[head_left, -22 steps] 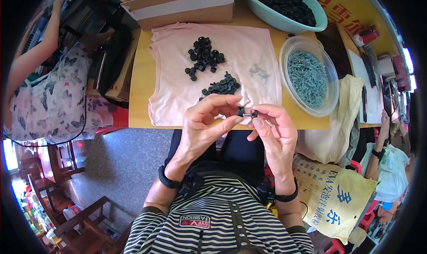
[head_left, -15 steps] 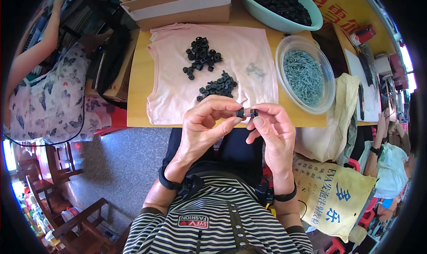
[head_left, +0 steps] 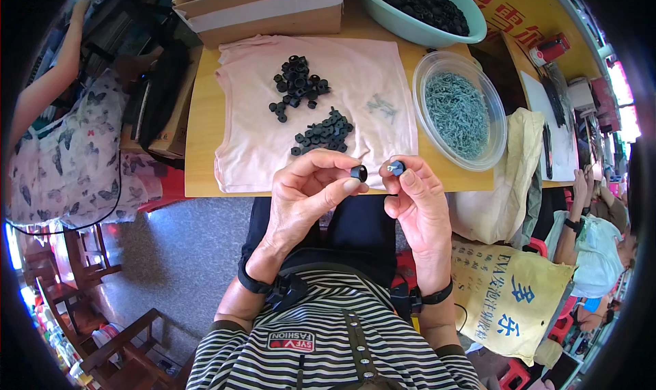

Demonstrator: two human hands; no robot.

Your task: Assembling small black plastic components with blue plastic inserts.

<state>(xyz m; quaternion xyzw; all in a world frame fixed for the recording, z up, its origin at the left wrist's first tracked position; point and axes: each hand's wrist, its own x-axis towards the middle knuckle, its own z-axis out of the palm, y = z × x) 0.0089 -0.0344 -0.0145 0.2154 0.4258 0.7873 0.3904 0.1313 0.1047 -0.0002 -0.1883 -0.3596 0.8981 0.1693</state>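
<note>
Between the thumb and fingers of my left hand point(head_left: 305, 193) is a small black plastic cap point(head_left: 359, 173), its round hollow end turned toward my right hand. My right hand point(head_left: 421, 197) pinches a small black knob with a metal screw point(head_left: 395, 168), the screw end pointing left. A short gap separates the two parts. Both hands are above the table's near edge. Just beyond them, on a pink cloth point(head_left: 253, 144), lie a pile of small black knobs point(head_left: 324, 132) and a pile of black caps point(head_left: 298, 82). Several loose screws point(head_left: 381, 107) lie at the cloth's right.
A clear round tub of screws point(head_left: 456, 113) stands right of the cloth. Behind are a pale green basin point(head_left: 410, 21) of black parts and a cardboard box point(head_left: 263, 11). A cream sack point(head_left: 495, 205) hangs by the table's right side. Other people are at the left and right edges.
The knob with its screw and the black cap, which were lined up end to end, are now apart. My right hand has tilted its piece slightly upward; the view has shifted a little.
</note>
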